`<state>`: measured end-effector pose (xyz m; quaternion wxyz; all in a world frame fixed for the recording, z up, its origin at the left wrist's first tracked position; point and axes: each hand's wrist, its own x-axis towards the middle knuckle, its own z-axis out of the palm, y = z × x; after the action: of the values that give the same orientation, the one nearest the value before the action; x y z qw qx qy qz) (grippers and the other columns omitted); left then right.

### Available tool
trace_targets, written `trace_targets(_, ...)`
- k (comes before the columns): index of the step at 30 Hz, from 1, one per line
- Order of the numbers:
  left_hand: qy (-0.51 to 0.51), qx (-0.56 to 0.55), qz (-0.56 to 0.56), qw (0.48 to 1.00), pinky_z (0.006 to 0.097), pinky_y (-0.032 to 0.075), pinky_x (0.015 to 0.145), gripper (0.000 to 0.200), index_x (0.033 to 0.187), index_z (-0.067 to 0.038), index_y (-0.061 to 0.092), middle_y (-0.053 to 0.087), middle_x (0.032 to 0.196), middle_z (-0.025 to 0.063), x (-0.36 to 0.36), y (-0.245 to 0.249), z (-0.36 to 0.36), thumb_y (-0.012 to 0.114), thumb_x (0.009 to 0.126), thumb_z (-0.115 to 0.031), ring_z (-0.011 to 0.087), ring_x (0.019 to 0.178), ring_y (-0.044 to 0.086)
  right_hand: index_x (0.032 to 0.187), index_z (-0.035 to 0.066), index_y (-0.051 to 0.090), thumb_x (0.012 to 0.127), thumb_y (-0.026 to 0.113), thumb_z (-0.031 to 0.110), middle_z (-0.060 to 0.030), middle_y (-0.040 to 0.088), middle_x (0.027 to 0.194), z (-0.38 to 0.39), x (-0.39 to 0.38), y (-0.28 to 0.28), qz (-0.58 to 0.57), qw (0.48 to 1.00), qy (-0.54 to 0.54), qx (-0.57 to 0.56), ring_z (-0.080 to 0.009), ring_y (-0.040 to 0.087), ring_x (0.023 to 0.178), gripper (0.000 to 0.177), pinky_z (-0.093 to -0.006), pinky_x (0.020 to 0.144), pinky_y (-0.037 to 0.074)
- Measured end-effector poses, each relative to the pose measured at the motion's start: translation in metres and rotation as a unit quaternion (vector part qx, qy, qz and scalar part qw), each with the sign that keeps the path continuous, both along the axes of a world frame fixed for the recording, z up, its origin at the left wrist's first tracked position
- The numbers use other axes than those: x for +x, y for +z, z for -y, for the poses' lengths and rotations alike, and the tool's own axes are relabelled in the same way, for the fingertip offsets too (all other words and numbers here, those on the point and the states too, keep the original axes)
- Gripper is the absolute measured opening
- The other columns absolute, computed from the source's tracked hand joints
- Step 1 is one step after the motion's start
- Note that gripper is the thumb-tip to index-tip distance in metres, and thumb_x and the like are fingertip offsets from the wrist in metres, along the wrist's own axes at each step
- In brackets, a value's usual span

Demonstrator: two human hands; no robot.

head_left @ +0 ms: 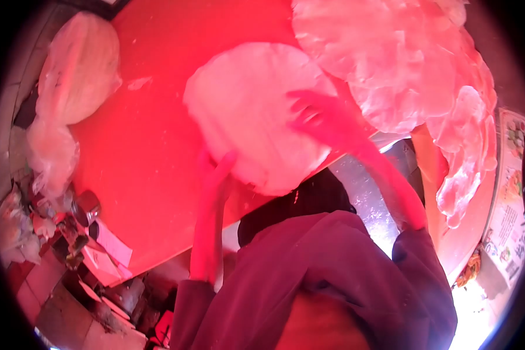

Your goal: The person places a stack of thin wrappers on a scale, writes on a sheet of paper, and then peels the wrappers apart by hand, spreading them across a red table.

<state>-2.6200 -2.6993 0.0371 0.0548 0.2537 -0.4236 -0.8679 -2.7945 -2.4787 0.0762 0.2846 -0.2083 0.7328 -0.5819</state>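
A pale, round, thin sheet [251, 111] that looks like flattened dough lies on the table before me. My left hand [214, 172] is at its lower left edge, thumb stretched over the rim and apart from the fingers. Over the right part of the sheet is my right hand [326, 119], fingers spread and slightly blurred. Just right of it, a broad heap of similar thin sheets [385, 64] overlaps in layers, and some sheets [464, 151] hang down over the table's edge.
The red-lit table [140, 169] spans the view. A tied clear plastic bag [79, 70] with pale contents sits at the far left. Near the lower left corner are a tin [86, 207] and papers [105, 251]. A printed poster [510, 198] shows at the right.
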Motion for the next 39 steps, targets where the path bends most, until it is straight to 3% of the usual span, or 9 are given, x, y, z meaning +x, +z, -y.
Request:
trace_targets(1, 0.006, -0.004, 0.010, 1.000, 0.0357, 0.044, 0.097, 0.055, 0.134, 0.001, 0.044, 0.054, 0.125, 0.0105, -0.005, 0.005, -0.003, 0.070, 0.085, -0.006, 0.0197, 0.116, 0.052, 0.121, 0.002, 0.061, 0.081, 0.074, 0.012, -0.0053, 0.066, 0.101, 0.025, 0.020, 0.019, -0.026, 0.995, 0.062, 0.067, -0.0137, 0.062, 0.091, 0.044, -0.0274, 0.082, 0.051)
trace_targets(4, -0.001, -0.025, -0.004, 1.000, 0.0339, 0.046, 0.093, 0.050, 0.129, 0.001, 0.048, 0.057, 0.118, 0.0083, -0.018, 0.013, -0.008, 0.071, 0.084, -0.006, 0.0171, 0.110, 0.055, 0.117, 0.002, 0.064, 0.080, 0.075, 0.016, -0.0054, 0.067, 0.096, 0.044, 0.036, 0.009, 0.027, 0.994, 0.106, 0.028, -0.0138, 0.063, 0.089, 0.041, -0.0278, 0.080, 0.051)
trace_targets(8, 0.000, -0.038, 0.001, 0.999, 0.0317, 0.048, 0.089, 0.047, 0.127, 0.000, 0.050, 0.060, 0.114, 0.0072, -0.015, 0.015, -0.007, 0.069, 0.085, -0.005, 0.0164, 0.104, 0.059, 0.103, 0.004, 0.070, 0.083, 0.072, 0.020, -0.0071, 0.069, 0.088, 0.038, 0.024, -0.014, 0.039, 0.997, 0.019, 0.060, -0.0135, 0.063, 0.083, 0.025, -0.0273, 0.076, 0.050)
trace_targets(13, 0.019, -0.085, 0.068, 0.994, 0.0344, 0.047, 0.095, 0.047, 0.131, 0.001, 0.048, 0.060, 0.121, 0.0100, -0.007, 0.005, 0.000, 0.065, 0.087, -0.007, 0.0200, 0.111, 0.058, 0.097, 0.004, 0.072, 0.084, 0.071, 0.020, -0.0051, 0.070, 0.084, 0.056, 0.043, -0.020, -0.003, 0.986, 0.117, 0.117, -0.0119, 0.063, 0.083, 0.021, -0.0269, 0.076, 0.049)
trace_targets(15, 0.052, -0.034, 0.102, 0.993, 0.0313, 0.050, 0.086, 0.046, 0.127, 0.000, 0.050, 0.060, 0.113, 0.0088, -0.001, 0.007, 0.004, 0.069, 0.086, -0.007, 0.0179, 0.102, 0.060, 0.095, 0.003, 0.072, 0.084, 0.071, 0.020, -0.0044, 0.069, 0.081, 0.058, 0.036, -0.020, 0.163, 0.976, 0.133, 0.058, -0.0132, 0.063, 0.081, 0.020, -0.0270, 0.074, 0.049)
trace_targets(19, 0.055, -0.033, 0.069, 0.996, 0.0345, 0.047, 0.094, 0.052, 0.131, 0.002, 0.047, 0.059, 0.122, 0.0116, -0.009, 0.025, -0.006, 0.069, 0.086, -0.010, 0.0207, 0.111, 0.058, 0.096, 0.000, 0.072, 0.082, 0.072, 0.015, -0.0044, 0.067, 0.081, 0.056, 0.027, -0.025, 0.280, 0.945, 0.148, 0.085, -0.0109, 0.063, 0.082, 0.020, -0.0250, 0.072, 0.048)
trace_targets(31, 0.025, -0.038, 0.095, 0.994, 0.0364, 0.043, 0.100, 0.055, 0.133, 0.003, 0.046, 0.058, 0.125, 0.0120, -0.001, 0.006, 0.003, 0.069, 0.084, -0.009, 0.0225, 0.115, 0.057, 0.094, 0.000, 0.070, 0.074, 0.081, 0.019, -0.0030, 0.066, 0.079, 0.057, 0.037, -0.027, 0.252, 0.954, 0.162, 0.002, -0.0103, 0.061, 0.076, 0.029, -0.0246, 0.065, 0.047)
trace_targets(37, 0.066, 0.005, 0.094, 0.993, 0.0351, 0.046, 0.095, 0.043, 0.124, 0.002, 0.051, 0.060, 0.118, 0.0113, 0.005, -0.004, 0.004, 0.059, 0.082, -0.001, 0.0209, 0.108, 0.059, 0.088, -0.001, 0.067, 0.081, 0.071, 0.008, -0.0032, 0.066, 0.077, 0.049, 0.035, -0.039, 0.321, 0.942, 0.101, -0.008, -0.0116, 0.062, 0.072, 0.011, -0.0237, 0.066, 0.048)
trace_targets(39, 0.076, -0.008, 0.088, 0.993, 0.0295, 0.050, 0.077, 0.030, 0.111, 0.001, 0.056, 0.062, 0.099, 0.0066, 0.004, -0.005, 0.003, 0.063, 0.082, 0.002, 0.0149, 0.088, 0.061, 0.089, -0.001, 0.066, 0.082, 0.069, 0.008, -0.0030, 0.065, 0.076, 0.051, 0.040, -0.043, 0.277, 0.957, 0.085, 0.012, -0.0124, 0.062, 0.071, 0.012, -0.0242, 0.065, 0.048)
